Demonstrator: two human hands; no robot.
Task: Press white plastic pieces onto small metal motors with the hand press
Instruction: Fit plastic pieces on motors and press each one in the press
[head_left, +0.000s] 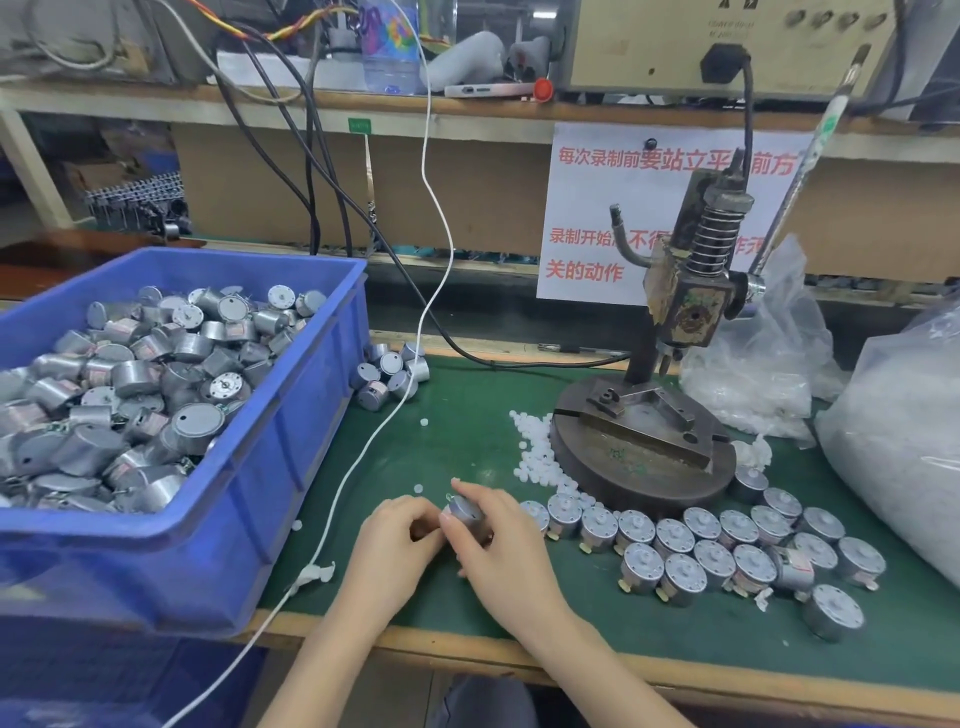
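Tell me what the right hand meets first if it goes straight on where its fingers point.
Probably the white cable lying on the green mat, then the loose motors beside the blue bin. The right hand grips a motor; depth is uncertain.

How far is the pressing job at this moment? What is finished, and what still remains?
Done, it seems: about two dozen motors lie in rows before the hand press, most showing a white hub. In hand: the left hand and right hand hold one motor together. Left: the blue bin is heaped with motors, and loose white pieces wait beside the press.
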